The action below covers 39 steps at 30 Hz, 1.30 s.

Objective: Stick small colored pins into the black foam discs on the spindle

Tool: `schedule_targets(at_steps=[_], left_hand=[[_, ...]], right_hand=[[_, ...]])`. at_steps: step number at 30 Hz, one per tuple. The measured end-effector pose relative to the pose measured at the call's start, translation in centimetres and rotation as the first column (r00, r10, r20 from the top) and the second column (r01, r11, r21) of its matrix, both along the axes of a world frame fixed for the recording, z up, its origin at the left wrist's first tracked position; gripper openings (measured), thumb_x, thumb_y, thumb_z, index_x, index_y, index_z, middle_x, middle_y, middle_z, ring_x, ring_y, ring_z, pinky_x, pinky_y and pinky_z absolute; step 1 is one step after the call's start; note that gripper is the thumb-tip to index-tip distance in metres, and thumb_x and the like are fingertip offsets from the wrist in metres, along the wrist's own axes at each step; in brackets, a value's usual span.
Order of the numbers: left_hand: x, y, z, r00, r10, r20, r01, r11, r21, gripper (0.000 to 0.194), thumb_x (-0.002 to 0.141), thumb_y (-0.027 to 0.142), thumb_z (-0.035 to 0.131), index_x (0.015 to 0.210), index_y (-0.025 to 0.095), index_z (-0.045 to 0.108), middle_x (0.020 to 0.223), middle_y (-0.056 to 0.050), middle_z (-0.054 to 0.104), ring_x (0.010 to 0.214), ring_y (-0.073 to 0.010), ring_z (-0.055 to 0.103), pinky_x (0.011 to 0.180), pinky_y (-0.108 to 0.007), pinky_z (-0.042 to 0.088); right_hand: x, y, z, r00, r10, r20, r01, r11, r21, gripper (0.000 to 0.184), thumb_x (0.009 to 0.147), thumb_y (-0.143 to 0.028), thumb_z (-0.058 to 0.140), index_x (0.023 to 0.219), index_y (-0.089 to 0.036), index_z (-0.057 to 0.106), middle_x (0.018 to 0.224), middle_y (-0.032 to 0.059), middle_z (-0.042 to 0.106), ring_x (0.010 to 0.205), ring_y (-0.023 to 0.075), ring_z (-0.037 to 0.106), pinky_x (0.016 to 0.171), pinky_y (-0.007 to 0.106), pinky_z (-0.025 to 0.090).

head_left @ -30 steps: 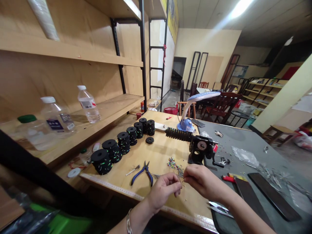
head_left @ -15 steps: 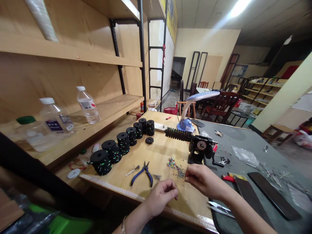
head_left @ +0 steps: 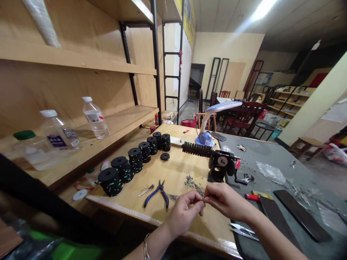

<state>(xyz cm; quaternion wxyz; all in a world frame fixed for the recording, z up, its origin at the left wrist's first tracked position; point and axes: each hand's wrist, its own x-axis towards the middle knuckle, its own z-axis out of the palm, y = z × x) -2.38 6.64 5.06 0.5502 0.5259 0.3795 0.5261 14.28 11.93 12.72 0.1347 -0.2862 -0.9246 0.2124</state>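
Observation:
My left hand (head_left: 185,212) and my right hand (head_left: 225,200) meet fingertip to fingertip over the near part of the wooden board (head_left: 176,169). Both hands are pinched; what they hold is too small to name. Just beyond the fingers lies a small heap of coloured beads (head_left: 193,183). Blue-handled pliers (head_left: 158,191) lie left of my left hand. A black hand-crank winder (head_left: 221,168) with a ribbed black spindle (head_left: 196,149) stands behind my right hand.
A row of black spools (head_left: 129,167) with coloured flecks runs along the board's left. Plastic bottles (head_left: 93,117) stand on the wooden shelf. A blue desk lamp (head_left: 214,119) is at the back. Small scissors (head_left: 242,231), a red lighter (head_left: 252,197) and dark strips (head_left: 300,215) lie on the grey mat.
My hands drew apart half a second ago, with the left hand dropping back. They have come together again, fingertips touching in front of the beads.

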Motion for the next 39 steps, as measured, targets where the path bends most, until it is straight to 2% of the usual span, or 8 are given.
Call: schedule_targets(at_steps=[5,13,15,20,24,28,32,39], left_hand=[[-0.3,-0.2,-0.3,1.000,-0.013,0.013,0.014,0.999,-0.033,0.016,0.079,0.026,0.060,0.067,0.016,0.057,0.058,0.002,0.054,0.060,-0.0133,0.048,0.063,-0.025,0.037],[-1.4,-1.1,-2.0,0.995,0.036,-0.094,-0.041,0.998,-0.053,0.022,0.080,0.034,0.063,0.069,0.015,0.059,0.067,0.000,0.057,0.069,-0.0147,0.050,0.068,-0.025,0.038],[-1.4,-1.1,-1.9,0.997,0.011,-0.076,-0.015,0.998,-0.060,0.025,0.081,0.038,0.062,0.071,0.015,0.061,0.068,-0.001,0.059,0.070,-0.0153,0.052,0.069,-0.025,0.039],[-0.8,-0.6,-0.6,1.000,-0.021,0.015,0.022,0.998,-0.056,0.027,0.081,0.038,0.063,0.093,0.014,0.062,0.072,-0.003,0.062,0.072,-0.0160,0.057,0.071,-0.026,0.042],[0.1,0.1,-0.1,0.996,0.057,-0.072,-0.056,0.998,0.006,0.020,0.082,0.034,0.062,0.076,0.015,0.061,0.063,0.001,0.056,0.061,-0.0121,0.052,0.061,-0.023,0.039],[0.5,0.5,-0.3,0.995,0.059,-0.081,-0.060,0.998,-0.020,0.022,0.082,0.035,0.061,0.070,0.016,0.058,0.054,0.004,0.050,0.050,-0.0097,0.045,0.051,-0.021,0.034],[0.2,0.4,-0.6,0.999,0.036,-0.034,-0.038,0.998,-0.057,0.025,0.080,0.036,0.062,0.066,0.016,0.056,0.053,0.003,0.051,0.050,-0.0098,0.045,0.053,-0.022,0.035],[-0.6,-0.1,-1.0,0.999,0.039,-0.029,-0.040,0.998,-0.047,0.025,0.080,0.036,0.062,0.068,0.015,0.057,0.062,0.001,0.054,0.063,-0.0131,0.048,0.064,-0.024,0.037]], right_hand=[[0.2,0.2,-0.1,1.000,0.008,0.007,-0.008,1.000,-0.016,0.017,0.089,-0.021,0.049,0.074,-0.018,0.053,0.072,0.0015,0.059,0.064,0.0133,0.052,0.058,0.022,0.037],[0.3,0.4,-0.4,1.000,-0.003,0.014,0.003,1.000,0.000,0.020,0.089,-0.024,0.050,0.071,-0.018,0.054,0.070,0.0017,0.058,0.064,0.0137,0.051,0.058,0.022,0.038],[0.2,0.4,-0.1,1.000,0.001,0.015,0.000,1.000,-0.012,0.023,0.091,-0.026,0.047,0.070,-0.018,0.054,0.069,0.0016,0.057,0.062,0.0134,0.050,0.057,0.022,0.038],[0.1,0.3,0.3,1.000,0.005,0.014,-0.004,0.999,-0.040,0.027,0.094,-0.028,0.042,0.072,-0.018,0.054,0.068,0.0006,0.055,0.060,0.0124,0.049,0.056,0.022,0.037],[0.1,0.2,0.1,1.000,-0.015,0.017,0.016,1.000,-0.013,0.029,0.094,-0.031,0.044,0.069,-0.018,0.053,0.063,-0.0014,0.051,0.056,0.0114,0.043,0.052,0.021,0.033],[0.2,0.1,0.1,1.000,0.003,0.003,-0.003,1.000,0.004,0.026,0.093,-0.028,0.044,0.072,-0.018,0.055,0.064,-0.0011,0.053,0.056,0.0114,0.044,0.053,0.021,0.034],[0.2,0.2,0.2,0.999,0.039,0.007,-0.039,0.999,0.014,0.018,0.090,-0.018,0.045,0.074,-0.018,0.056,0.068,0.0009,0.057,0.060,0.0126,0.049,0.056,0.021,0.037],[0.1,0.6,-0.1,1.000,-0.002,0.024,0.002,1.000,0.031,0.017,0.090,-0.019,0.047,0.075,-0.018,0.055,0.070,0.0019,0.059,0.062,0.0138,0.051,0.057,0.022,0.038]])
